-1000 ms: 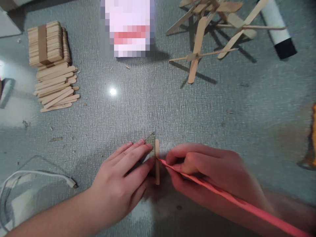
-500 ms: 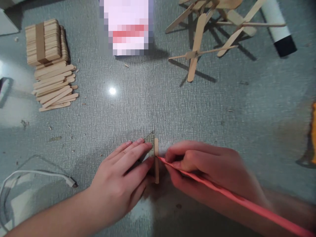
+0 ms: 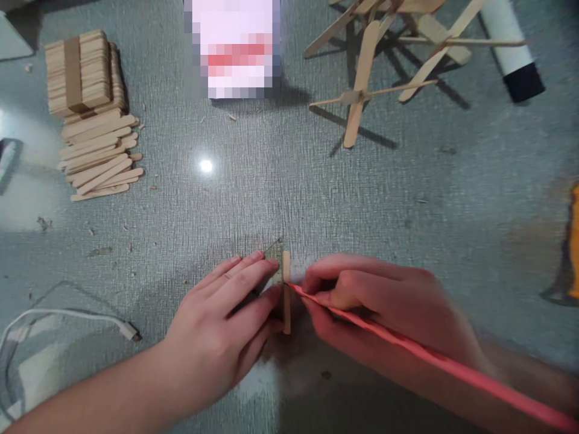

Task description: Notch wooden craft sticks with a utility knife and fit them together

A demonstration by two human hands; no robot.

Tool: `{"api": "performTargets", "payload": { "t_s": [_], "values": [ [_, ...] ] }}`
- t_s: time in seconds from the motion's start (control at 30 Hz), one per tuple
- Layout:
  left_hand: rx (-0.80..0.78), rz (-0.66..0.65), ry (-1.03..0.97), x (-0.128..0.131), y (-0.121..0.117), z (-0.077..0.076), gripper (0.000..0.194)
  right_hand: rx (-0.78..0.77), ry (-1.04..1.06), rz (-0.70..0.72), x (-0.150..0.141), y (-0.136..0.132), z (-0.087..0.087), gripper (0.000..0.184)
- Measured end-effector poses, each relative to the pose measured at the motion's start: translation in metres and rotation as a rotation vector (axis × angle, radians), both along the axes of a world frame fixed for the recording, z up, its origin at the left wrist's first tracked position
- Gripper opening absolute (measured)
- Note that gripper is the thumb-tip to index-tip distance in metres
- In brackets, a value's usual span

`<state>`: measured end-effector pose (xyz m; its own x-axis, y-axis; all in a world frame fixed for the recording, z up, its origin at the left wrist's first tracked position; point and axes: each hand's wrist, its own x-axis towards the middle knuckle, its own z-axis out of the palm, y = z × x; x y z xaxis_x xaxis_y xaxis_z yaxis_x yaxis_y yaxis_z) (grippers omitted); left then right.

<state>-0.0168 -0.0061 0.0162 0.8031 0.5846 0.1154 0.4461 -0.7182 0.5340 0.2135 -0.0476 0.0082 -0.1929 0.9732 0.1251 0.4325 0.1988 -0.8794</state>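
My left hand [image 3: 217, 319] rests with its fingertips pressing a clear set square [image 3: 277, 248] flat on the table, its thumb near the lower end of a short wooden craft stick [image 3: 286, 313]. The stick lies upright in view along the set square's right edge. In my right hand [image 3: 375, 301] is a long red pencil [image 3: 416, 348], pinched close to its point. That point meets the stick around its middle, at the set square's edge. Most of the set square is hidden under my left fingers.
At the far left lie a banded bundle of craft sticks [image 3: 76, 72] and a loose pile [image 3: 102, 154]. A structure of joined sticks [image 3: 362, 84] stands at the back right, beside a white tube with a black cap [image 3: 523, 81]. A white cable [image 3: 67, 312] lies lower left.
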Motion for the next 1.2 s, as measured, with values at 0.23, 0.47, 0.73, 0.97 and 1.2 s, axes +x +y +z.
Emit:
{"api": "performTargets", "payload": {
  "t_s": [0.23, 0.47, 0.73, 0.97, 1.2],
  "values": [
    [-0.001, 0.008, -0.011, -0.0003, -0.0002, -0.0015, 0.023, 0.028, -0.001, 0.021, -0.001, 0.0001, -0.0018, 0.026],
    [-0.015, 0.005, -0.018, -0.0007, -0.0002, -0.0034, 0.022, 0.019, 0.008, -0.007, 0.0003, -0.0002, -0.0026, 0.024],
    [-0.01, 0.005, -0.021, -0.0003, -0.0005, -0.0018, 0.022, 0.022, 0.001, 0.032, 0.0003, 0.0008, -0.0009, 0.028],
    [-0.013, 0.004, -0.022, -0.0014, -0.0005, -0.0024, 0.023, 0.019, 0.001, 0.022, -0.0003, 0.0001, -0.0022, 0.028],
    [0.003, 0.009, -0.014, -0.0008, 0.0006, -0.0017, 0.021, 0.025, -0.003, 0.02, 0.0002, 0.0003, -0.0005, 0.027]
  ]
}}
